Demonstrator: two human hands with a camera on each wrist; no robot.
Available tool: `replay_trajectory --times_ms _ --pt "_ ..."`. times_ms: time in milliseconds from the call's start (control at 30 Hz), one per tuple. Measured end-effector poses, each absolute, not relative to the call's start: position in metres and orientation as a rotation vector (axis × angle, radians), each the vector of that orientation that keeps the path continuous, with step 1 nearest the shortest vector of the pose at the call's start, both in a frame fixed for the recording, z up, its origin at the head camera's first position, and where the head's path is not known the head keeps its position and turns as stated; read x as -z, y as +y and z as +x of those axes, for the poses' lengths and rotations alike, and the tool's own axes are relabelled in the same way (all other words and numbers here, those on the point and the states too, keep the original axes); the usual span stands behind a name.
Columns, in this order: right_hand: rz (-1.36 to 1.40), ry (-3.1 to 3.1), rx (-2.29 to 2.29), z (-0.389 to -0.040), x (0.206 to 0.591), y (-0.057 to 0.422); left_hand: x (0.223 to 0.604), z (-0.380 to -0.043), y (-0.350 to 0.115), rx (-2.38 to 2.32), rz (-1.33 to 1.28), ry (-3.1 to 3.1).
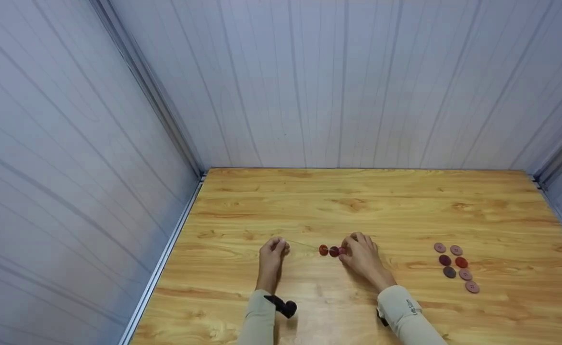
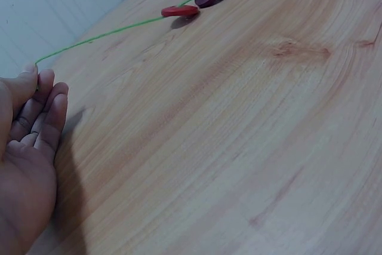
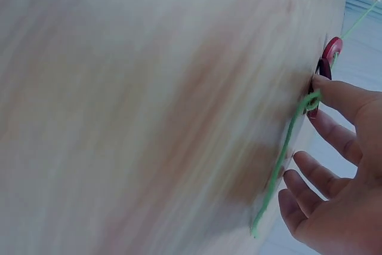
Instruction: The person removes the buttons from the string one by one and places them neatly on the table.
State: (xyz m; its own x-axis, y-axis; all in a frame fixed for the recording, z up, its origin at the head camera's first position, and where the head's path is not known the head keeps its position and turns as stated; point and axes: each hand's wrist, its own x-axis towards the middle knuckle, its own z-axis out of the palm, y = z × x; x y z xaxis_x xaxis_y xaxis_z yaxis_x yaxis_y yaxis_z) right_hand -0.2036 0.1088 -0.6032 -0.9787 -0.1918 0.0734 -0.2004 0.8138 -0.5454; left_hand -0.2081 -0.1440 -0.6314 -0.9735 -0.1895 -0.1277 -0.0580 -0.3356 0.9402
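Currently, low in the middle of the head view, a thin green string [image 2: 107, 34] runs between two hands over a wood-grained surface [image 1: 242, 211]. Left hand [image 1: 271, 258]: thumb and forefinger pinch the string; in the left wrist view the other fingers are bent loosely at the left edge. Right hand [image 1: 365, 258]: thumb and forefinger pinch a reddish button [image 1: 342, 250], largely covered by the fingers; remaining fingers spread, slightly bent.

Threaded on the string, just left of the right hand: a smooth, round orange-red button [image 1: 323, 250] and a dark purple disc-shaped button [image 1: 334, 251], both tilted on edge. In the right wrist view a fuzzy green string tail [image 3: 280, 165] trails from a small loop at the fingertips toward bottom centre-right.

At centre-right of the head view, loose round buttons [image 1: 461, 262] lie flat in two rough columns: four dusty pink, one red, one maroon, one dark grey. Pale streaked panels [image 1: 310, 86] fill the upper frame.
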Motion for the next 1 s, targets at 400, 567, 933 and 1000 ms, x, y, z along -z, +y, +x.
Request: replay_trajectory --times_ms 400,567,933,1000 --pt "0.305 -2.972 -0.877 -0.201 0.604 0.122 0.632 -0.208 -0.144 2.485 0.322 -1.739" --pt "0.292 -2.968 -0.876 -0.202 0.605 0.125 0.632 -0.208 -0.144 2.474 0.330 -1.735" --pt "0.384 -2.929 -0.878 -0.202 0.607 0.113 0.635 -0.209 -0.144 2.460 0.334 -1.787" --pt "0.389 -2.926 -0.860 -0.203 0.607 0.111 0.635 -0.210 -0.144 2.450 0.343 -1.803"
